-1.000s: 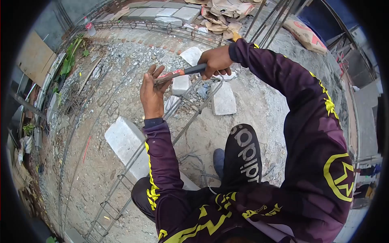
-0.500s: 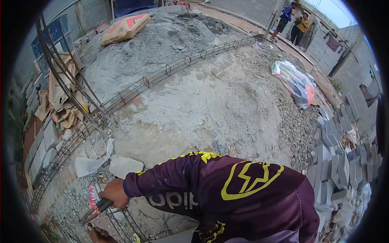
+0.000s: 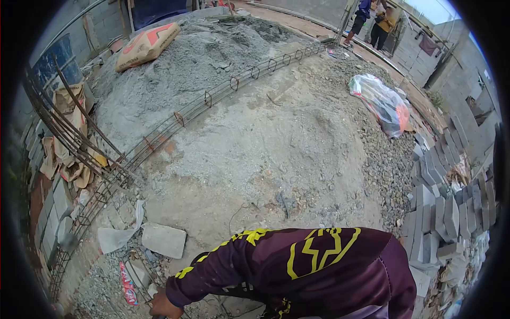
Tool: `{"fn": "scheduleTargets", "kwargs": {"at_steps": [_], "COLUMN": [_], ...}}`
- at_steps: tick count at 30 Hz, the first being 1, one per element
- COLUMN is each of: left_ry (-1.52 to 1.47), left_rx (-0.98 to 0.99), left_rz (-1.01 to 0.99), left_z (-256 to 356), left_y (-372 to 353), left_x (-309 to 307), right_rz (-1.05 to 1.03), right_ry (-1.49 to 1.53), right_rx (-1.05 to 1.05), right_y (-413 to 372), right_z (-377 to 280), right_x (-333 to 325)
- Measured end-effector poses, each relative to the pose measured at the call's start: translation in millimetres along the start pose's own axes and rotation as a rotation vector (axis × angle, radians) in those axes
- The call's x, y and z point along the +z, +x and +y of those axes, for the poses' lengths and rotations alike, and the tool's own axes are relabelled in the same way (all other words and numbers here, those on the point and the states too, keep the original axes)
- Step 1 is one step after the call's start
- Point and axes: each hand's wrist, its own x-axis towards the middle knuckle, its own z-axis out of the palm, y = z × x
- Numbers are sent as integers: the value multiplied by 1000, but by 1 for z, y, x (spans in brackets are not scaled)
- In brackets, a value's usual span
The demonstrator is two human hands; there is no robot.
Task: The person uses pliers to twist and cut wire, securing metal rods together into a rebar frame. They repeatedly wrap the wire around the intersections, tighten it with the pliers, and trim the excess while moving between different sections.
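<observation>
My right hand [image 3: 166, 306] is low at the bottom edge of the view, reaching out from a maroon sleeve with yellow markings [image 3: 212, 271]. It is closed around the dark handles of a pair of pliers [image 3: 158, 317], most of which is cut off below the frame. Thin steel bars of a small rebar frame [image 3: 142, 268] lie right beside the hand. A red and white wrapper [image 3: 128, 284] is on the gravel to its left. My left hand is out of view.
A flat concrete slab piece [image 3: 163, 240] lies beyond the hand. A long rebar cage [image 3: 204, 99] crosses the ground, with upright bars [image 3: 69, 127] at left. Behind are a cement bag [image 3: 147, 47] and two people. Grey blocks [image 3: 449, 220] are stacked at right.
My right hand and the pliers have moved down in the view, toward the bottom edge. My left hand, seen beside the pliers' jaws before, has gone out of frame.
</observation>
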Motion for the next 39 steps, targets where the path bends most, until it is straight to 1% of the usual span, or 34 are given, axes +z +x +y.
{"fn": "scheduleTargets", "kwargs": {"at_steps": [1,2,3,4,5,6,7,9,11,12,13,14,16,17,19,21,22,23,25,26,27,28,29,31,34,35,36,38,39], "left_ry": [-156,-251,-427,-218,-2,145,-1,-225,-407,-392,-477,-519,-491,-512,-573,-622,-663,-708,-756,-757,-760,-704,-711,-726,-735,-733,-714,-701,-722], "left_rx": [8,78,65,-10,-150,-317,-324,-361,-354,-365,-387,-384,-417,-421,-414,-415,-375,-346,-310,-289,-253,-232,-184,-110,-86,-85,-110,-151,-149], "left_rz": [-223,-455,-518,-243,33,263,208,311,409,452,488,466,531,527,559,564,548,536,546,561,583,654,703,805,931,972,1006,992,974], "left_z": [39,64,98,56,13,-28,-9,-14,-23,-31,-35,-39,-38,-37,-30,-19,-16,-17,-7,3,7,20,22,18,9,6,1,-20,-32], "left_y": [22,37,26,-26,-80,-136,-146,-159,-178,-189,-199,-208,-222,-227,-234,-235,-235,-235,-239,-238,-240,-243,-248,-267,-300,-311,-325,-358,-376], "left_x": [78,143,188,89,-11,-112,-92,-89,-91,-96,-98,-99,-97,-99,-101,-103,-109,-116,-127,-134,-140,-142,-149,-158,-164,-166,-169,-176,-183], "right_rz": [59,107,-91,-144,-72,-143,-123,-94,-29,-12,-31,-53,-78,-118,-122,-56,-17,15,38,40,32,23,94,36,162,137,-18,-308,-425], "right_ry": [-49,-90,23,115,102,160,208,255,221,190,140,69,-71,-98,-343,-452,-510,-344,123,413,512,608,765,744,632,666,833,1182,1276], "right_rx": [13,10,82,162,200,275,217,207,221,237,252,248,238,238,135,-11,-81,-185,-348,-404,-361,-316,-310,-316,-416,-408,-340,-183,-74], "right_y": [-8,-11,-10,-11,-8,-19,-11,-4,5,8,12,16,23,29,32,35,37,41,51,61,68,75,87,95,96,92,87,77,69], "right_z": [-4,-9,-4,-5,0,-13,3,5,1,-1,-2,-7,-17,-17,-10,-26,-33,-54,-102,-127,-149,-167,-178,-196,-220,-229,-236,-246,-250], "right_x": [0,1,-3,1,17,-3,10,7,6,10,14,18,26,36,59,66,69,67,69,70,73,81,97,115,146,159,171,202,219]}}
